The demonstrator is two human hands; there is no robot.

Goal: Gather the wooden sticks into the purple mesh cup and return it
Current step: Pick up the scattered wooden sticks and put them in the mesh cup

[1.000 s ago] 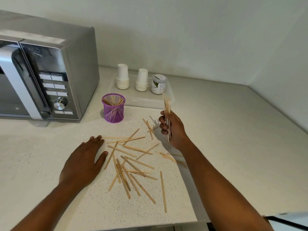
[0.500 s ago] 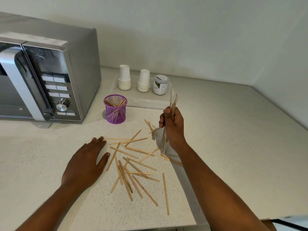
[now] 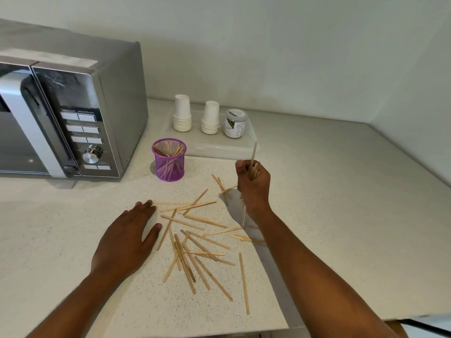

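The purple mesh cup stands upright on the counter beside the microwave, with several wooden sticks inside. Many more loose wooden sticks lie scattered on the speckled counter in front of it. My right hand grips a bundle of sticks held upright, to the right of the cup and above the counter; one stick pokes well above my fist and others hang below it. My left hand rests flat on the counter, fingers straight, just left of the scattered sticks.
A silver microwave fills the left side. Behind the cup a white tray carries two stacks of paper cups and a small jar. The counter's front edge runs near my forearms.
My right hand has slid lower on the bundle, closer to the counter, so less of the sticks shows above my fist. My left hand has stayed flat.
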